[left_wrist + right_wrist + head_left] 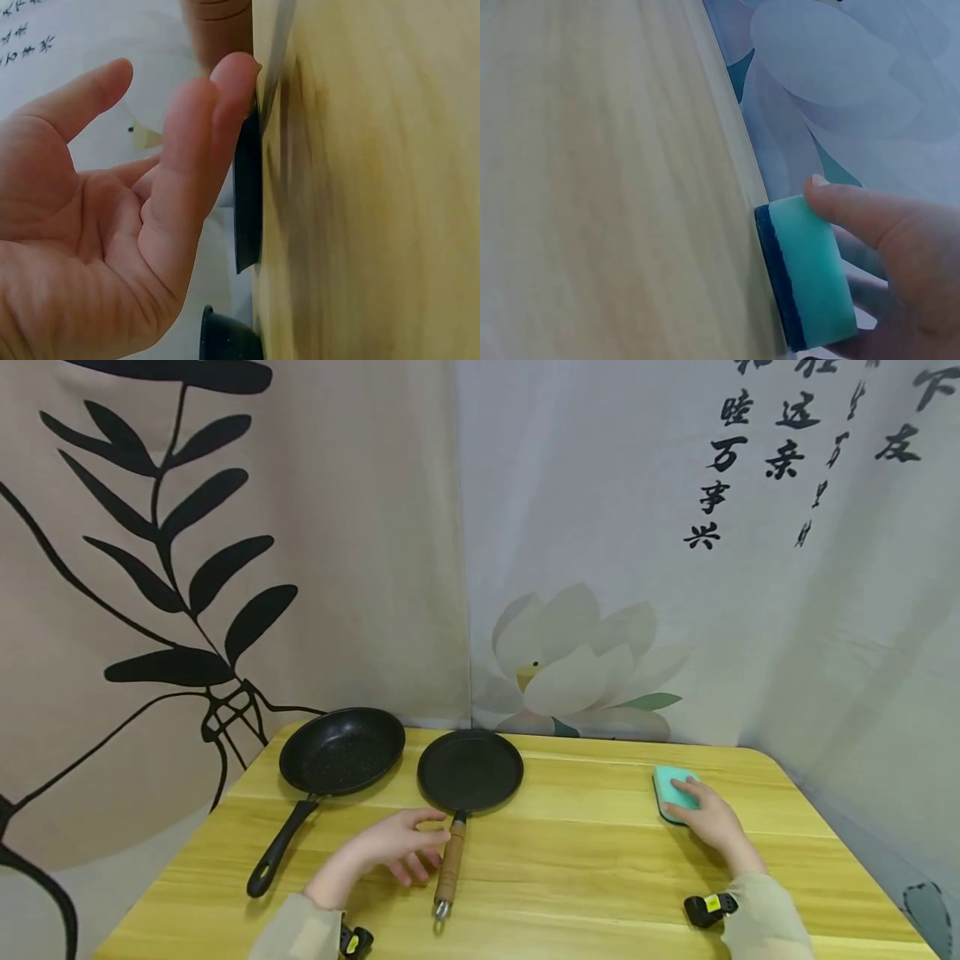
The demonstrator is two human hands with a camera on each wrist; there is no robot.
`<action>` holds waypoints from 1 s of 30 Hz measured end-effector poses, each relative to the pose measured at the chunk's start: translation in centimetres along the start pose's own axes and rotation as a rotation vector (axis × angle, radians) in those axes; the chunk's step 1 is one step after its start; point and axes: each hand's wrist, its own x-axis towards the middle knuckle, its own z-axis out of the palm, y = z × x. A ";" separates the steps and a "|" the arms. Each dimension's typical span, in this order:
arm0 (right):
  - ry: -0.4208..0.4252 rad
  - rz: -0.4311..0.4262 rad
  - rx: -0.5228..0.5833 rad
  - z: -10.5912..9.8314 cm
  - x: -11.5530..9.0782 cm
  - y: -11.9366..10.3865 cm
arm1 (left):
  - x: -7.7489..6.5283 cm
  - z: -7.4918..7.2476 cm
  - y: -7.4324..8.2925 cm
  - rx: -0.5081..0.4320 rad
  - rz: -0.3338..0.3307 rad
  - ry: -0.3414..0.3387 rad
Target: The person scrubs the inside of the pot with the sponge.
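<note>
A turquoise sponge (671,783) with a dark scouring layer underneath lies flat on the wooden table (570,860), toward the back right. My right hand (708,818) reaches over it, fingers spread and thumb straight. In the right wrist view the thumb tip is right at one corner of the sponge (810,270), with the other fingers behind it. My left hand (397,847) is held beside the wooden handle (450,864) of a flat black pan (471,770). Its palm holds nothing and its fingers are loosely extended; the fingertips overlap the handle's edge in the head view.
A deeper black frying pan (342,752) stands at the back left, its black handle (281,850) pointing toward me. Behind the table hangs a printed curtain (600,568) with leaves, a lotus and writing. Each wrist carries a small black camera (708,910).
</note>
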 end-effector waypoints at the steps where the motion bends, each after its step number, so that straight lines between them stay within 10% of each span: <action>1: -0.001 0.000 0.004 0.1 -0.1 0.0 | -0.1 0.1 0.0 0.001 -0.007 0.000; 30: -0.015 -0.012 0.011 0.1 0.1 0.3 | 0.4 1.5 -0.1 0.025 -0.041 -0.056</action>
